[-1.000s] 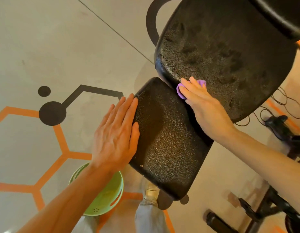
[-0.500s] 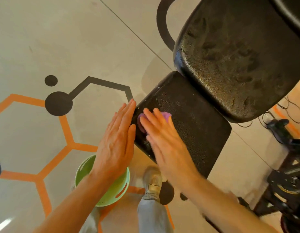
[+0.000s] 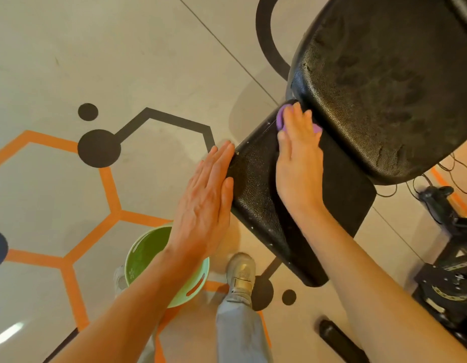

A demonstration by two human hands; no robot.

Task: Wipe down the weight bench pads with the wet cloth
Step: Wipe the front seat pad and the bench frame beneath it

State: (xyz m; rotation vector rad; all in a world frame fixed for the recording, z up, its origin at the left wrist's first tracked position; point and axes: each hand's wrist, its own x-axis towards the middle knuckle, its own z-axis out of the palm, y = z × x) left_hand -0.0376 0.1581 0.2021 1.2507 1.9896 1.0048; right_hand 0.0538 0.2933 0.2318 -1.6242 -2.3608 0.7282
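Observation:
The bench's small black seat pad (image 3: 339,195) lies in front of me, and the large black back pad (image 3: 389,82) rises behind it with smeared wet marks. My right hand (image 3: 299,163) lies flat on the seat pad's far end. It presses a purple cloth (image 3: 280,119) against the pad right at the gap under the back pad. Only the cloth's edges show past my fingers. My left hand (image 3: 204,203) rests flat with fingers together against the seat pad's left edge and holds nothing.
A green bowl-like basin (image 3: 146,255) sits on the floor under my left forearm. My shoe (image 3: 241,271) and trouser leg stand beside it. Black machine parts and cables (image 3: 452,229) crowd the right side. The floor bears orange and black hexagon markings.
My right hand has slid the purple cloth from the seat pad's near left part up to its far end by the back pad. My left hand has stayed at the pad's left edge.

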